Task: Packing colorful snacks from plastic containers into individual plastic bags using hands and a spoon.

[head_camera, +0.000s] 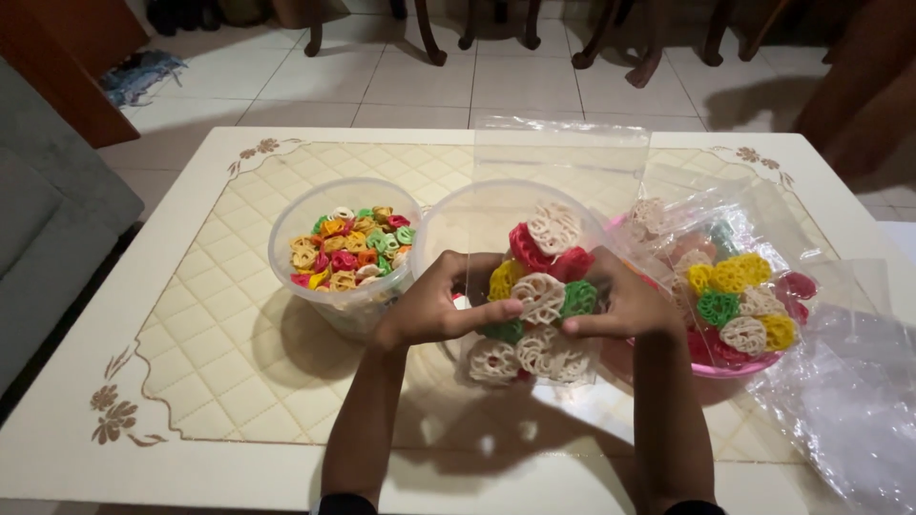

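Left hand (434, 305) and right hand (620, 305) both closed on filled clear bag (534, 296) of crackers between them. Tub (343, 250) left of hands, pink bowl (735, 367) right, both with crackers remaining; empty bags (840, 381) unfilled.

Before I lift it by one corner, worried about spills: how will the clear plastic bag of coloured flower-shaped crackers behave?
The clear plastic bag of coloured flower-shaped crackers probably sags floppily, since both hands support it. It looks light. The crackers seem brittle, likely to crack if squeezed.

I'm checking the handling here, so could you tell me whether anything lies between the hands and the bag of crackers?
Nothing visible does: the left hand and right hand both grip the clear bag of flower-shaped crackers directly.
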